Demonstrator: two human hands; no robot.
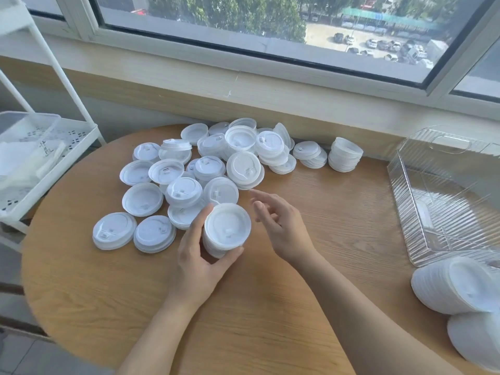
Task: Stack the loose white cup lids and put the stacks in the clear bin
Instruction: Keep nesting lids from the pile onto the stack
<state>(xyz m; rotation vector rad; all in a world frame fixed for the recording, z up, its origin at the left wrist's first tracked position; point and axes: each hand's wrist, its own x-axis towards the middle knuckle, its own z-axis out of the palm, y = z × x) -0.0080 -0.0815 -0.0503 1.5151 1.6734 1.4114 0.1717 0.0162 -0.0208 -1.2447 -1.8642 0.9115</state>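
Round wooden table point(243, 307) sitting under a window. Left hand point(197, 263) is cupping a short lid stack point(226, 230), thumb and fingers curling round its sides, probably steadying it for additions. Right hand point(281, 228) is hovering just right of it, fingers relaxed, holding nothing. Loose lids point(189, 171) are lying beyond; clear bin point(405, 201) waiting far right.

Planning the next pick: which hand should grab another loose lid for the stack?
Probably the right hand: it is open and empty beside the loose lids, while the left hand grips the lid stack.
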